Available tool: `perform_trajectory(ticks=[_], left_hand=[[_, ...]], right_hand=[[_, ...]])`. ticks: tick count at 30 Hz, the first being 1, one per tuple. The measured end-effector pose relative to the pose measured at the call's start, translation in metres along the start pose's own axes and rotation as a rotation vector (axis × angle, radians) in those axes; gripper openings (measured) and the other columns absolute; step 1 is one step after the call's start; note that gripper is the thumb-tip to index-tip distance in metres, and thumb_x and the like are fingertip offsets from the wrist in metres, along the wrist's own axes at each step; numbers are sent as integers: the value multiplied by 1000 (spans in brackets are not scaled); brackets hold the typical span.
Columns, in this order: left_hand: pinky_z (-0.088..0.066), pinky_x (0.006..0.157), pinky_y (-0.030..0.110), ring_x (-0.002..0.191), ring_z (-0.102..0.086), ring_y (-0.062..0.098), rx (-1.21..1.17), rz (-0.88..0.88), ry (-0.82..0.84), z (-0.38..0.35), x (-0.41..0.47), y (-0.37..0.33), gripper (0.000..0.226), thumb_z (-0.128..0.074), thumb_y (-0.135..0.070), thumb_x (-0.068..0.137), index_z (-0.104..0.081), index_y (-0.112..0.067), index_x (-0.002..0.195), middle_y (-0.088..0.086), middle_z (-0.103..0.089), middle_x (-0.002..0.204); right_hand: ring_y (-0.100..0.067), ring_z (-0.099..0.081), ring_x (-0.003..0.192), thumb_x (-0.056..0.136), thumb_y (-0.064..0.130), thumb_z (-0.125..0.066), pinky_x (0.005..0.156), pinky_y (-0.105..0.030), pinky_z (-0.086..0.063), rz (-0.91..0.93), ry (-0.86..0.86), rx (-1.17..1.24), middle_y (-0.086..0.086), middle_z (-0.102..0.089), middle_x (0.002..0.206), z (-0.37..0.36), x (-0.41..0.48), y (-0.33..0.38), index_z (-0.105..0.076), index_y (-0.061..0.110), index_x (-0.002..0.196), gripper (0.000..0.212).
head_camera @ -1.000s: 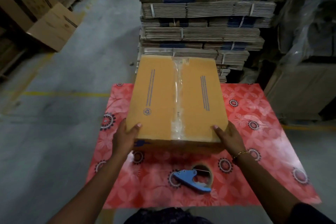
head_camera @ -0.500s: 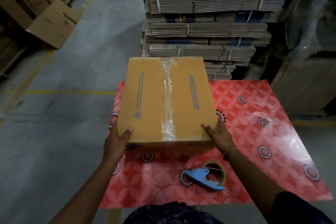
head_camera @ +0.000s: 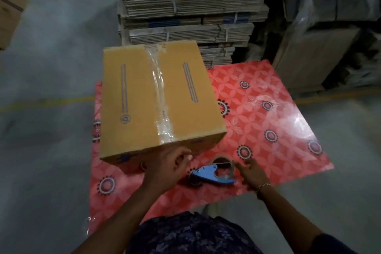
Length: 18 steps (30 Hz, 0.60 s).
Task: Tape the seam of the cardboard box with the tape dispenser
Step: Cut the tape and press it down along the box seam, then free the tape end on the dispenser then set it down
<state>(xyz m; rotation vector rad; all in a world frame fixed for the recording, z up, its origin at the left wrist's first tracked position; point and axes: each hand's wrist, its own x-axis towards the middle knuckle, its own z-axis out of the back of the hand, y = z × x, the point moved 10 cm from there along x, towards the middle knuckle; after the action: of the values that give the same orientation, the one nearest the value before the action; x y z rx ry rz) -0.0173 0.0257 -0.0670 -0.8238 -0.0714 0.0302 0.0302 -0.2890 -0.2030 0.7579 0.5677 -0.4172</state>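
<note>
A closed brown cardboard box [head_camera: 132, 101] sits on the left part of a red flowered table [head_camera: 268, 113], its left side overhanging the table's edge. Clear tape runs along its top seam [head_camera: 159, 93] and folds over the near edge. A blue tape dispenser [head_camera: 210, 174] with a brown roll lies on the table just in front of the box. My left hand [head_camera: 165, 168] hovers left of the dispenser, fingers loosely curled, holding nothing. My right hand [head_camera: 252, 174] is right beside the roll with fingers spread, holding nothing.
Strapped bundles of flat cardboard [head_camera: 185, 10] are stacked behind the table. Plastic-wrapped goods and a brown panel [head_camera: 309, 55] stand at the right. An open carton [head_camera: 10, 8] is at the far left on the grey concrete floor [head_camera: 51, 130].
Both hands let go of the box's near corners and drew back toward the dispenser. The box now sits further left, turned slightly.
</note>
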Motion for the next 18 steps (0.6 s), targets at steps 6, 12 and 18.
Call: perform_trajectory(ticks=[6,12,18], left_hand=[[-52,69,30,76,-65,3,-61,15,220,-37,2,-12,20,-57,-44,92,-71,-30,97,-14,-74,89],[-52,75,30,81,-68,4,-235,153,211,-18,4,14,10,-66,-29,94,-74,-25,91,-8,-75,86],[-49,67,29,75,-66,19,-876,697,158,-10,6,25,28,-53,-31,101,-71,-9,102,5,-76,89]], right_hand=[[-30,-71,53,88,54,-65,48,-37,-60,-269,218,335,-26,-71,89,-75,-20,-36,-48,1,123,66],[-32,-65,66,90,21,-66,52,-34,-57,-193,118,495,-25,-60,99,-57,-14,-15,-49,6,105,28],[-26,-71,72,86,31,-65,56,-34,-54,309,353,450,-18,-71,96,29,-50,127,-58,20,121,37]])
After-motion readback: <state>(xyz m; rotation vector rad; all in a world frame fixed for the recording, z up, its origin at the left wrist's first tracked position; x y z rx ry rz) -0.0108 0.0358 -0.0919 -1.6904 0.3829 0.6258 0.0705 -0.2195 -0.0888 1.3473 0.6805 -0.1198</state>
